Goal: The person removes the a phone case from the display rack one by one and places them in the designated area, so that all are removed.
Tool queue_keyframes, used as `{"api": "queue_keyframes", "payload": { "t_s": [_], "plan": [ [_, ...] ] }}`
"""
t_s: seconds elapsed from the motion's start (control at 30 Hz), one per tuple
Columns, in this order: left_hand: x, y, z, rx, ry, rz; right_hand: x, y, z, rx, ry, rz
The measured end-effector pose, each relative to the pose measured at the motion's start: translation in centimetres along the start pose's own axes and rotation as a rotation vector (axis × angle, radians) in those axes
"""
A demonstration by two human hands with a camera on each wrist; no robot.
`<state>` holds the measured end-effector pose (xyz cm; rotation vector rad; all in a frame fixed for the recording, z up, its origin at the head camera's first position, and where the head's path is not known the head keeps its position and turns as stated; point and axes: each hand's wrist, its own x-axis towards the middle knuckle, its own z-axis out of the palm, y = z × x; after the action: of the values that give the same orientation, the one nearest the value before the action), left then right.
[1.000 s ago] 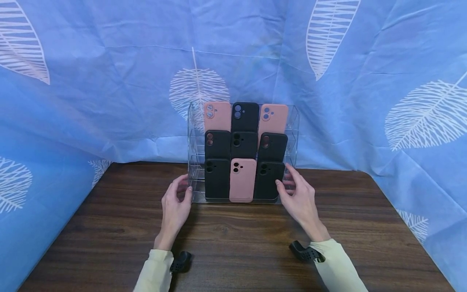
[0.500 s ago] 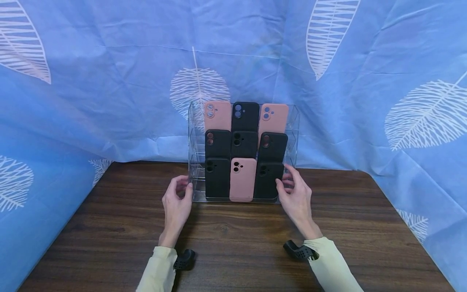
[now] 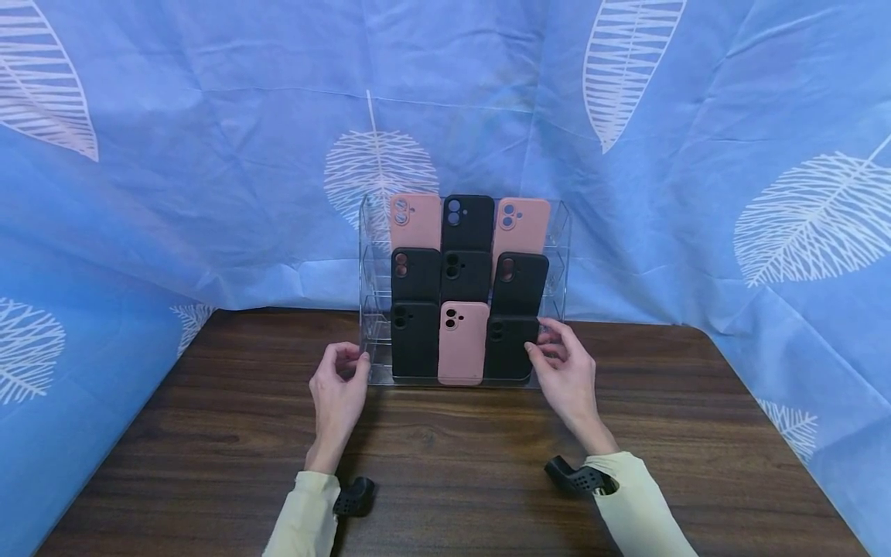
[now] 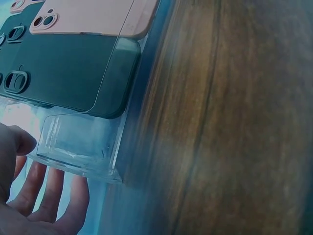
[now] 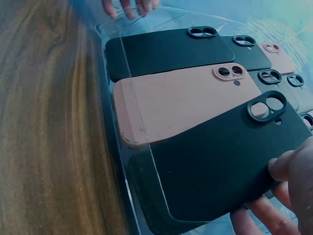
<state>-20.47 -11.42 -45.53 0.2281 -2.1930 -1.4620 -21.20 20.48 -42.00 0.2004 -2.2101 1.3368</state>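
Observation:
A clear tiered display stand (image 3: 379,377) holds black and pink phone cases in rows. My right hand (image 3: 569,379) pinches the right edge of the front-row black phone case (image 3: 511,352), thumb on its face and fingers behind. In the right wrist view that case (image 5: 215,161) tilts forward off the row behind, its lower end inside the clear front lip. My left hand (image 3: 339,391) holds the stand's left side, and in the left wrist view its fingers (image 4: 46,188) lie along the outer wall. A pink phone case (image 3: 462,344) stands in the front middle, another black phone case (image 3: 415,340) left of it.
The stand is on a dark wood table (image 3: 431,464), near its back edge. A blue cloth (image 3: 271,170) with white leaf prints hangs behind and at both sides. Each wrist bears a black strap-on device (image 3: 353,497).
The front right black phone case has tipped forward and its top has dropped slightly, shifting a little left with my right hand. My left hand has stayed at the stand's side.

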Motion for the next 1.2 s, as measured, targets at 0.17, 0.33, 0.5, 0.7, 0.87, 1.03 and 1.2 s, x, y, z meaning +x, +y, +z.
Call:
{"api": "queue_keyframes", "payload": {
  "t_s": [0.17,0.33,0.5,0.7,0.87,1.03,1.2],
  "plan": [
    [-0.1,-0.3,0.0,-0.004,-0.008,-0.037,0.3,-0.2,-0.2,0.083,0.001,0.004],
    [-0.3,-0.5,0.1,-0.012,-0.008,-0.046,0.8,-0.8,-0.6,0.131,0.035,0.014],
    [-0.3,-0.7,0.1,-0.032,-0.004,-0.038,1.6,-1.2,-0.8,0.154,0.062,0.012],
    [-0.1,-0.9,-0.1,-0.021,-0.020,-0.025,2.0,-1.6,-1.3,0.230,0.075,0.034],
    [0.0,-1.0,-0.1,-0.030,-0.022,-0.025,2.1,-2.0,-1.6,0.337,0.040,0.105],
    [0.0,-0.9,-0.1,-0.031,-0.018,-0.032,1.9,-2.1,-1.7,0.423,-0.019,0.175],
    [0.0,-0.8,0.0,-0.041,-0.030,-0.044,1.1,-2.2,-1.7,0.441,-0.104,0.194]
  ]
}}
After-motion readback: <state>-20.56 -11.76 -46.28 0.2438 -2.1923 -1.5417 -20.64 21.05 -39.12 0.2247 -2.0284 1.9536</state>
